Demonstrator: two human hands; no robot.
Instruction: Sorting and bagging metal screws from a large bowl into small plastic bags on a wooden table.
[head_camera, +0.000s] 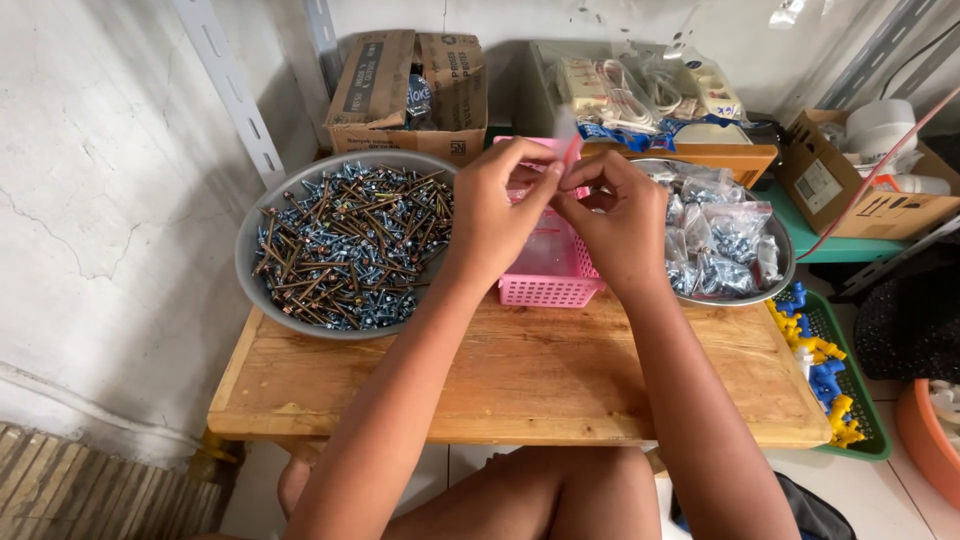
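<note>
Head view, 1 frame.

Item 1: small clear plastic bag with a pink strip at its mouth (570, 150), held above the pink plastic basket (548, 282). Left hand (492, 215) and right hand (625, 225) met at it, fingertips pinched closed on the upper edge from either side. Each grip was narrow, thumb against forefinger. Whether the bag held anything could not be told; the hands covered most of it.

Handling, as judged: very light, thin, limp film, likely slippery and prone to folding over; best taken at the top edge near the pink strip, with 2 pinches set apart so the mouth stays taut. Sharp screw tips could pierce it.

Item 2: grey metal basin (262, 215), left on the wooden tabletop (520, 380), heaped with loose long screws (355, 245).

Item 3: second metal basin (778, 270), right of the basket, holding filled small bags of screws (725, 240).

Item 4: green tray (868, 420) beside the tabletop, lower right, with blue and yellow plastic fittings (815, 355).

Item 5: cardboard box (410, 90) behind the screw basin, against the wall.
</note>
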